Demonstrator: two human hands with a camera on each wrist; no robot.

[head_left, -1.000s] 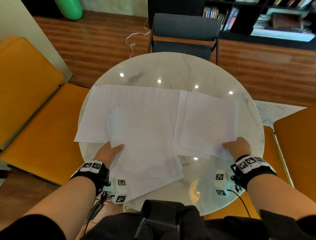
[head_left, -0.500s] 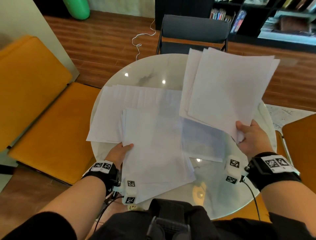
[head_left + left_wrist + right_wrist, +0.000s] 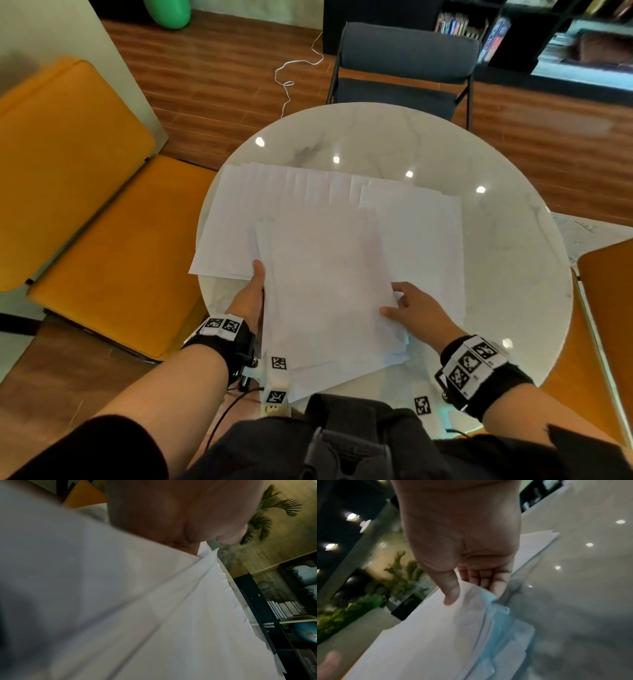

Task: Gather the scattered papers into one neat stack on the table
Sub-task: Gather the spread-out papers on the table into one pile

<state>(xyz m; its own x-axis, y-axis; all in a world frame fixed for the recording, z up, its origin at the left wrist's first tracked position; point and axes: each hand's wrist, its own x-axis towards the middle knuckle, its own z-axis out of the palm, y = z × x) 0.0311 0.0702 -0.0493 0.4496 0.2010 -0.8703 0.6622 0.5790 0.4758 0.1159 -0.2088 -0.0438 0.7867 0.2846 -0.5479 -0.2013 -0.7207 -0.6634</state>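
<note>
White papers lie on a round marble table [image 3: 513, 260]. A thick uneven stack [image 3: 325, 294] sits at the near middle and overhangs the front edge. My left hand [image 3: 255, 291] grips its left edge with the thumb on top; in the left wrist view the palm [image 3: 171, 513] shows and the fingers are hidden by the sheets [image 3: 154, 615]. My right hand [image 3: 397, 301] pinches the stack's right edge; in the right wrist view the thumb [image 3: 450, 592] lies on the top sheets [image 3: 428, 635] and the fingers are under them. A fanned row of sheets [image 3: 291, 202] lies behind, and more sheets [image 3: 431, 240] lie to the right.
A grey chair [image 3: 404, 65] stands at the table's far side. Orange cushioned seats flank it on the left [image 3: 102, 222] and right [image 3: 609, 308]. A white cable [image 3: 294, 75] lies on the wooden floor. The table's far and right parts are bare marble.
My right hand lifted the right-hand bundle off the table, swung it left and brought it down onto the near stack. My left hand stayed at that stack's left edge.
</note>
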